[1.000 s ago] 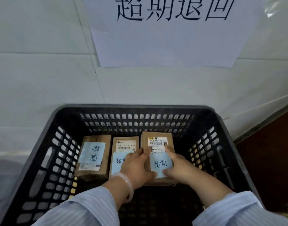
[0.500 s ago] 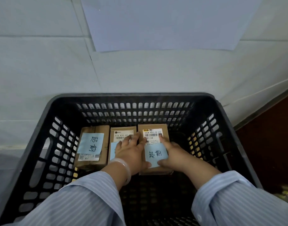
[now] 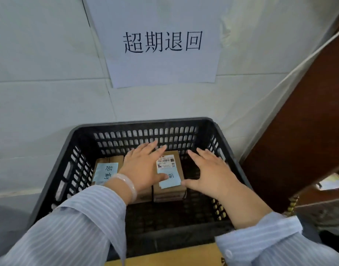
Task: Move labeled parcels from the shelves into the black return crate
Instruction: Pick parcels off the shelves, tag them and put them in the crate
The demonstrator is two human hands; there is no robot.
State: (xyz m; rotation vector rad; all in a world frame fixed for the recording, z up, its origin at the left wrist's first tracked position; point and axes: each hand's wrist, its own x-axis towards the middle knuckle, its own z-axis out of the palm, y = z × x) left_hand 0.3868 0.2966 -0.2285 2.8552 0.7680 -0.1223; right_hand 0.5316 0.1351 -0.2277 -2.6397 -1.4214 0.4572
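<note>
The black slotted crate stands against a white wall. Three brown cardboard parcels lie side by side at its far end. The left parcel bears a blue handwritten note. The middle parcel is mostly hidden under my left hand. The right parcel shows a barcode label and a blue note. My left hand hovers flat with fingers spread over the middle parcel, thumb over the right parcel's note. My right hand is open, fingers apart, just right of the right parcel and holding nothing.
A white sheet with black Chinese characters is stuck to the wall above the crate. A dark brown wooden panel slants along the right side. A tan cardboard surface shows at the bottom edge, in front of the crate.
Both hands have let go of the right parcel and lifted with fingers spread. The view has tilted up, so the sign is in view again.
</note>
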